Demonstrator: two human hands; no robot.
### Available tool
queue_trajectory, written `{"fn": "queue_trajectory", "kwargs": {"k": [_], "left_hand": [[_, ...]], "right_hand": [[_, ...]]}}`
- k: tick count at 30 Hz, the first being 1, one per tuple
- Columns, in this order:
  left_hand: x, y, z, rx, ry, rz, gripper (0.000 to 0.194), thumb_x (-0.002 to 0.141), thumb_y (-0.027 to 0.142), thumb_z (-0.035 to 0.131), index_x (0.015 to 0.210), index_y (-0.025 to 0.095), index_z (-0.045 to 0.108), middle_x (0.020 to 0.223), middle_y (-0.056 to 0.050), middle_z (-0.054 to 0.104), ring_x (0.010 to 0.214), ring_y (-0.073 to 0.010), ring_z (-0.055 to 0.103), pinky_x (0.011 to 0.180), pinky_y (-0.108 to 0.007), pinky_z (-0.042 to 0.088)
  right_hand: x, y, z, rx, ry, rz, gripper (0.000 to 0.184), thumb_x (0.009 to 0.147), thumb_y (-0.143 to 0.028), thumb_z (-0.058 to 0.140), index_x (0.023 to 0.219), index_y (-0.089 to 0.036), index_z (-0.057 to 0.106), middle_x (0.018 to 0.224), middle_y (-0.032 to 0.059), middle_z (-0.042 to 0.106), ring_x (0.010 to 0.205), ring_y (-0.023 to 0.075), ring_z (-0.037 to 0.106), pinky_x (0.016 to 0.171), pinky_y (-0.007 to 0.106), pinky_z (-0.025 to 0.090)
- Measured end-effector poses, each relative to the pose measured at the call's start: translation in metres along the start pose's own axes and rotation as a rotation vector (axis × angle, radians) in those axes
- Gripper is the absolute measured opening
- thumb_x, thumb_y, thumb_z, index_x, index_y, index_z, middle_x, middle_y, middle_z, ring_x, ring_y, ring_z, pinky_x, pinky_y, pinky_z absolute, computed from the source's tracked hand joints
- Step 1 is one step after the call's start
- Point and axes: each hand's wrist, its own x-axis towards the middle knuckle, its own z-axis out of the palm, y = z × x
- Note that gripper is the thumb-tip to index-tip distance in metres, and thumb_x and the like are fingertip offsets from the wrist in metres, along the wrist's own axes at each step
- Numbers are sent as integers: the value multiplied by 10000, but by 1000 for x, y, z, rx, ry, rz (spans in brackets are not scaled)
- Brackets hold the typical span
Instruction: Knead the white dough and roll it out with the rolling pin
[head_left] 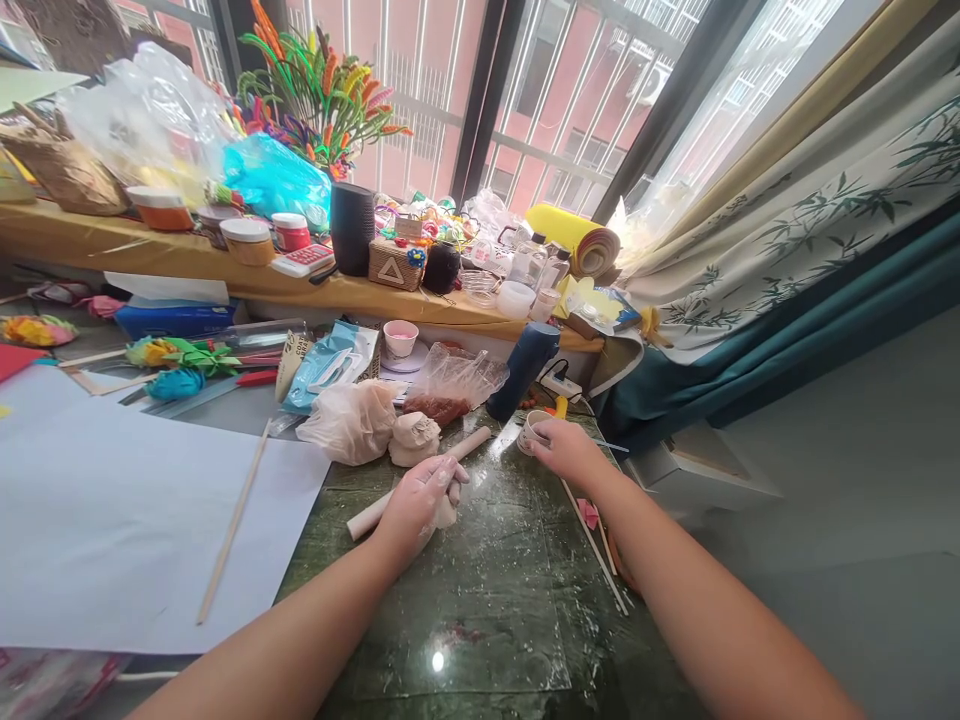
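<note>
My left hand (420,505) is dusted with white, its fingers curled around a piece of pale clay (446,514) that shows below the fingertips. Behind that hand lies a rolling pin (368,516), its middle hidden by the hand. My right hand (571,452) grips a small paper cup (527,433) at its rim; the fingertips are partly hidden at the cup. Just beyond my left hand sits a lump of pale clay (415,438), beside a clear plastic bag (349,420). Water or a wet sheen streaks the dark green tabletop (495,600).
A dark blue cylinder (525,370) stands behind the cup. Thin wooden sticks (596,545) lie under my right forearm. White paper (135,520) with another stick (234,522) covers the left side. Jars, bags and craft flowers crowd the windowsill (315,292).
</note>
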Motion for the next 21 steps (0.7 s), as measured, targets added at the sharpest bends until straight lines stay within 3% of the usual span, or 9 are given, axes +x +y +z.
{"fn": "queue_trajectory", "kwargs": {"k": [4, 7, 10, 11, 13, 15, 17, 21], "left_hand": [[3, 1, -1, -110, 35, -39, 480, 864, 649, 607, 800, 176, 657, 596, 6, 559, 576, -136, 512, 579, -247, 403], [4, -2, 0, -200, 42, -80, 496, 831, 666, 639, 793, 172, 665, 587, 10, 557, 547, -117, 486, 545, -231, 380], [3, -6, 4, -251, 56, -110, 464, 812, 633, 682, 786, 170, 672, 595, 17, 547, 545, -108, 482, 545, -224, 384], [2, -6, 5, -260, 60, -111, 447, 812, 615, 693, 786, 169, 674, 603, 18, 546, 554, -107, 486, 554, -222, 389], [-1, -6, 7, -283, 64, -117, 424, 819, 591, 697, 790, 169, 678, 616, 20, 544, 570, -105, 492, 569, -217, 396], [-2, -5, 7, -317, 65, -133, 424, 820, 593, 696, 788, 171, 679, 615, 23, 535, 565, -104, 485, 562, -217, 391], [-1, -3, 6, -354, 74, -145, 436, 812, 605, 701, 776, 171, 679, 606, 28, 521, 551, -101, 472, 555, -219, 389], [1, -3, 6, -366, 84, -159, 463, 790, 625, 722, 772, 163, 689, 591, 27, 524, 551, -98, 475, 558, -208, 390]], "right_hand": [[-17, -12, -19, 67, 178, 26, 300, 991, -395, 503, 858, -210, 697, 865, 85, 711, 891, 248, 636, 830, 356, 436], [-51, -50, -18, 201, 254, -15, 367, 1035, -409, 436, 793, -219, 637, 792, 68, 651, 798, 223, 599, 764, 341, 452], [-89, -104, 3, 320, -14, -280, 399, 1028, -387, 471, 679, -228, 581, 673, 23, 577, 665, 188, 528, 660, 316, 435], [-99, -120, 11, 312, -117, -373, 323, 1005, -383, 519, 746, -223, 626, 740, 36, 620, 734, 204, 559, 710, 331, 460], [-114, -142, 25, 308, -187, -353, 201, 961, -375, 594, 991, -203, 694, 1002, 90, 696, 950, 253, 610, 867, 392, 495], [-122, -149, 31, 315, -207, -286, 404, 959, -402, 606, 1300, -188, 631, 1344, 145, 632, 1236, 314, 554, 1061, 484, 438], [-128, -144, 31, 330, -265, -309, 624, 972, -478, 584, 1520, -209, 459, 1579, 143, 459, 1448, 339, 398, 1198, 545, 308], [-134, -134, 27, 302, -328, -242, 848, 969, -548, 564, 1641, -175, 207, 1693, 159, 220, 1567, 364, 180, 1261, 601, 167]]}}
